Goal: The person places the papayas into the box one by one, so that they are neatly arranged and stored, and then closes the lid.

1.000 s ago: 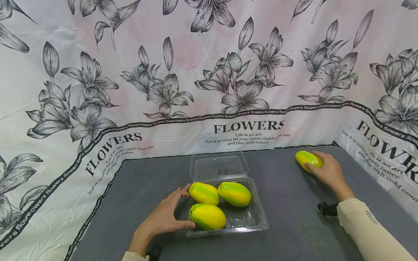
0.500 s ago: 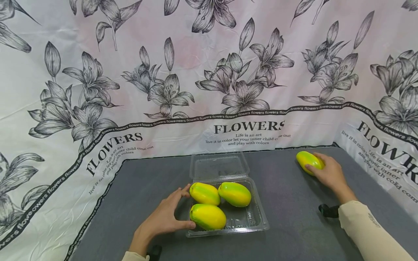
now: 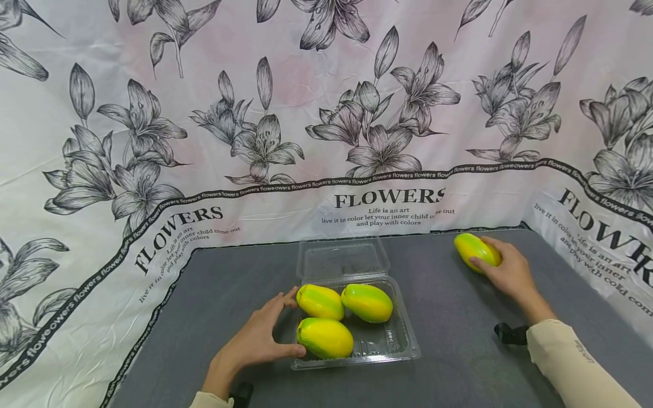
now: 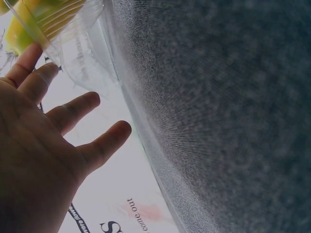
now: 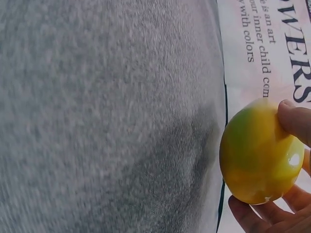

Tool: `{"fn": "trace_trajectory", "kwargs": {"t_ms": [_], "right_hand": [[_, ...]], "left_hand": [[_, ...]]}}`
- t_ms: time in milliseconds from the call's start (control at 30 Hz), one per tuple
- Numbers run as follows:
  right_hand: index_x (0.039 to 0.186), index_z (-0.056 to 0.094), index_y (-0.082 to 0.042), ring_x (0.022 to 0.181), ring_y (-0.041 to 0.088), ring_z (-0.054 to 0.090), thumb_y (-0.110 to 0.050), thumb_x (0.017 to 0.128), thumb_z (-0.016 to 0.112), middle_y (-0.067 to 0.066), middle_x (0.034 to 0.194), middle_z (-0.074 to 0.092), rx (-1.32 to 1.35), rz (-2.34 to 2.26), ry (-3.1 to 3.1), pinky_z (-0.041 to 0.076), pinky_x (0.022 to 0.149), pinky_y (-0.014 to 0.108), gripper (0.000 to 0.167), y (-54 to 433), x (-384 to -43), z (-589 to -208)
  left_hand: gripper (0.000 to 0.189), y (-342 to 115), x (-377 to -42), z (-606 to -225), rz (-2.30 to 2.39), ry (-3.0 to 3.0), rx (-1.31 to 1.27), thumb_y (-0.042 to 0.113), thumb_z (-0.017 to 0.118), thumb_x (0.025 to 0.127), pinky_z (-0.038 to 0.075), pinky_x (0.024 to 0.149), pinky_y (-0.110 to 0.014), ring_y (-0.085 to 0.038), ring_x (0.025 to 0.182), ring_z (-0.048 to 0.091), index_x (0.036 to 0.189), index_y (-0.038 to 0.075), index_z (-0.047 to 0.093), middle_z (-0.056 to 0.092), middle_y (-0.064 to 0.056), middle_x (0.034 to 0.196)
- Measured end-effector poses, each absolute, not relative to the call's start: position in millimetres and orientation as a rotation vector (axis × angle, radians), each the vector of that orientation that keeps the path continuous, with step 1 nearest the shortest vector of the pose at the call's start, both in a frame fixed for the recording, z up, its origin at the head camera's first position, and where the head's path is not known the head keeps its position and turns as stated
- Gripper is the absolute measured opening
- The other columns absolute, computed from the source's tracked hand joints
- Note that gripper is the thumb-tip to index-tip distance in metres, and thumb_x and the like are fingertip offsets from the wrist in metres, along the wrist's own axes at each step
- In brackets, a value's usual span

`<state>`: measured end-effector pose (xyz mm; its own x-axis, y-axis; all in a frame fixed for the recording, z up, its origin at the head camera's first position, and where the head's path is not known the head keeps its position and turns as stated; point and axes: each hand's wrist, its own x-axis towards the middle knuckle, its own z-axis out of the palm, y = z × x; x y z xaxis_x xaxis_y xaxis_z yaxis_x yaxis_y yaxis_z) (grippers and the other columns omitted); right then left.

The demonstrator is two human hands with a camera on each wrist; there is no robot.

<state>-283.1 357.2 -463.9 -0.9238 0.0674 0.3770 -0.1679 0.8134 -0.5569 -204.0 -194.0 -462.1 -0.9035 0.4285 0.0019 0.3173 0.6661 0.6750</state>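
Note:
My right hand (image 3: 510,271) grips a yellow-green mango (image 3: 475,253) at the far right of the grey table. In the right wrist view, thumb and fingers wrap around the mango (image 5: 260,153), which seems to be just off the tabletop. A clear plastic clamshell box (image 3: 403,334) lies with its lid (image 3: 342,259) folded back. Inside it are three more mangoes: one at back left (image 3: 320,302), one at back right (image 3: 367,303), one at front left (image 3: 325,338). At the box's left side, my left hand (image 3: 257,334) rests with fingers spread; the left wrist view shows its fingertips by the clear wall.
The grey tabletop (image 3: 449,351) extends around the box. A white cloth (image 3: 275,215) with printed flowers and lettering hangs behind the table and along both sides. The front right part of the box holds no mango.
Over the last half second my right hand has shifted slightly left and up with the mango in its grip. The left hand, the box and the mangoes in it stay put.

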Motion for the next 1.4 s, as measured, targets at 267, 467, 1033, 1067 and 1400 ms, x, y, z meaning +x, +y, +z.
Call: {"fn": "trace_trajectory", "kwargs": {"t_ms": [267, 467, 1033, 1067, 1400], "right_hand": [[0.144, 0.051, 0.004, 0.112, 0.048, 0.053, -0.027, 0.094, 0.074, 0.035, 0.135, 0.054, 0.107, 0.870, -2.585, 0.043, 0.083, 0.059, 0.062, 347, -280, -462], [0.144, 0.052, 0.003, 0.108, 0.046, 0.055, -0.025, 0.092, 0.077, 0.034, 0.133, 0.055, 0.157, 0.875, -2.575, 0.044, 0.079, 0.052, 0.064, 339, -279, -460], [0.146, 0.053, -0.001, 0.105, 0.038, 0.056, -0.022, 0.090, 0.079, 0.028, 0.130, 0.054, 0.231, 0.952, -2.552, 0.054, 0.082, 0.050, 0.065, 308, -269, -451], [0.146, 0.053, -0.002, 0.105, 0.037, 0.056, -0.022, 0.090, 0.080, 0.027, 0.131, 0.055, 0.229, 0.952, -2.550, 0.054, 0.082, 0.044, 0.065, 307, -267, -450], [0.144, 0.057, -0.008, 0.106, 0.029, 0.056, -0.021, 0.088, 0.082, 0.020, 0.129, 0.058, 0.260, 1.001, -2.522, 0.043, 0.076, 0.009, 0.063, 288, -257, -440]], "left_hand": [[0.082, -194, -204, -462, 1.056, 2.723, 0.622, 0.068, 0.081, 0.072, 0.017, 0.113, -0.081, -0.039, 0.158, 0.016, 0.136, 0.026, 0.050, 0.021, 0.011, 0.170], [0.082, -193, -204, -462, 1.060, 2.722, 0.615, 0.067, 0.082, 0.072, 0.017, 0.114, -0.081, -0.038, 0.158, 0.016, 0.136, 0.027, 0.050, 0.021, 0.013, 0.170], [0.081, -194, -204, -462, 1.058, 2.725, 0.615, 0.068, 0.082, 0.071, 0.017, 0.114, -0.081, -0.039, 0.158, 0.016, 0.134, 0.029, 0.050, 0.021, 0.014, 0.170], [0.081, -194, -204, -462, 1.058, 2.726, 0.615, 0.068, 0.082, 0.071, 0.017, 0.114, -0.081, -0.039, 0.158, 0.016, 0.134, 0.029, 0.050, 0.021, 0.014, 0.170], [0.080, -194, -204, -462, 1.048, 2.730, 0.607, 0.068, 0.082, 0.071, 0.018, 0.114, -0.080, -0.037, 0.158, 0.017, 0.134, 0.030, 0.050, 0.021, 0.016, 0.170]]}}
